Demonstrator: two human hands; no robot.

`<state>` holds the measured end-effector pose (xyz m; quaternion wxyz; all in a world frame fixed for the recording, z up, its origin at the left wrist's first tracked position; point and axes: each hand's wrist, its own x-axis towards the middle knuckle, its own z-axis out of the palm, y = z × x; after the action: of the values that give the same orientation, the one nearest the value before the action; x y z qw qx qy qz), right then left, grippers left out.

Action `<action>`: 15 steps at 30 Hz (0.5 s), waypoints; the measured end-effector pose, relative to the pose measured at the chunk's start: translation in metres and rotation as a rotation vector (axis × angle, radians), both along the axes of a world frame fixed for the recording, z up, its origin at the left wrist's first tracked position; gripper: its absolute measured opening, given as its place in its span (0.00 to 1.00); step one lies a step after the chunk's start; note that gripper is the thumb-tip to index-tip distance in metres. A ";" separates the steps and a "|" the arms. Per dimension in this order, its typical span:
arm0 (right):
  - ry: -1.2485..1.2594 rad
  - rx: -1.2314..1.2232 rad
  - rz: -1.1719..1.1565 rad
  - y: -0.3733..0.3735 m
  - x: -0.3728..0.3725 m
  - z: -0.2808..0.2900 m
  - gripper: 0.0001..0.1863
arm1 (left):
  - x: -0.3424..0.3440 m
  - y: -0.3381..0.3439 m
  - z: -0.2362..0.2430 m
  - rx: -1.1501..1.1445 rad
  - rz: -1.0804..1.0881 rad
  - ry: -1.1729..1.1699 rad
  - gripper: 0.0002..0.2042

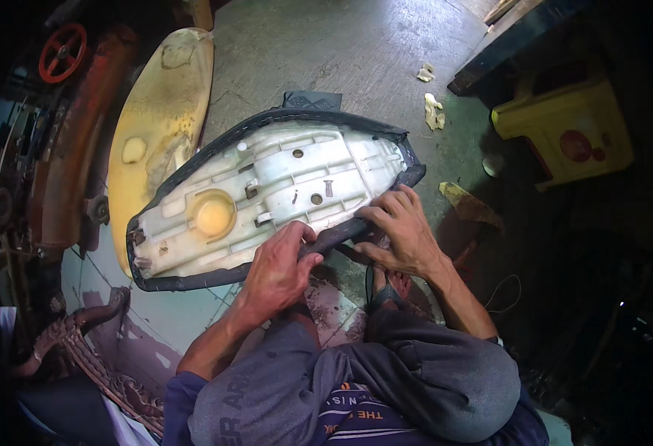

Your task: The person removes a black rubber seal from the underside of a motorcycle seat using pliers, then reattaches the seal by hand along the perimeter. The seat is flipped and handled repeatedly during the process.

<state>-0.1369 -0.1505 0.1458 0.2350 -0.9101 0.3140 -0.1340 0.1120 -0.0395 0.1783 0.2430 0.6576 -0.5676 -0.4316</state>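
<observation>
A motorcycle seat lies upside down before me, its white plastic base facing up. Black cover material is folded over the base's rim all the way round. My left hand is closed on the near edge of this cover, fingers curled over the rim and thumb pressed on the outer side. Farther right along the same edge, my right hand pinches the cover, its fingers on top and its thumb underneath. Whether either hand holds a small tool cannot be made out.
A worn yellow foam seat pad lies at the left, partly under the seat. Foam scraps are strewn on the floor to the right, near a yellow plastic stool. A carved wooden piece stands at lower left, below a red handwheel.
</observation>
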 end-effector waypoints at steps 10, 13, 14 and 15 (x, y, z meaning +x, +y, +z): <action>-0.015 0.069 0.067 -0.016 0.018 0.025 0.18 | 0.016 -0.044 0.042 -0.116 -0.082 -0.274 0.19; -0.050 0.131 0.044 -0.016 0.021 0.038 0.17 | 0.013 -0.050 0.054 -0.082 -0.143 -0.398 0.19; -0.036 0.161 0.042 -0.019 0.021 0.042 0.17 | 0.014 -0.055 0.056 -0.021 -0.177 -0.420 0.19; -0.002 0.207 0.036 -0.022 0.021 0.047 0.17 | 0.015 -0.064 0.058 0.038 -0.213 -0.441 0.20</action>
<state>-0.1159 -0.1725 0.1924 0.3303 -0.8863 0.3096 -0.0975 0.1272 -0.1035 0.2359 0.0538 0.6768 -0.6649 -0.3114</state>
